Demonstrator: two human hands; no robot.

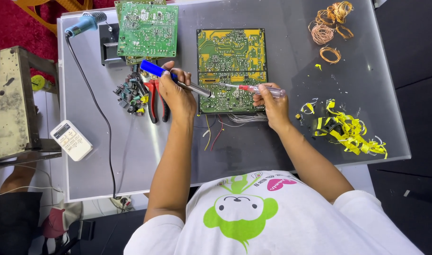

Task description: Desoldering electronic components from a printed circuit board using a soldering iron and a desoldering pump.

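Observation:
A yellow-green circuit board [232, 56] lies solder side up on the grey table [282, 146]. My left hand [176, 94] grips a soldering iron with a blue handle [154, 69]; its metal tip [204, 92] rests at the board's lower left edge. My right hand [272, 105] holds a clear-handled screwdriver [261, 89] whose thin shaft points left onto the board's lower part. Loose wires [225, 123] trail from the board's near edge.
A second green board [147, 29] lies at the back left over a black box. Red-handled pliers [152, 101] and a heap of small components [128, 92] sit by my left hand. Copper coils [329, 23], yellow tape scraps [348, 130], a white remote [72, 140], a blue-handled tool [86, 22].

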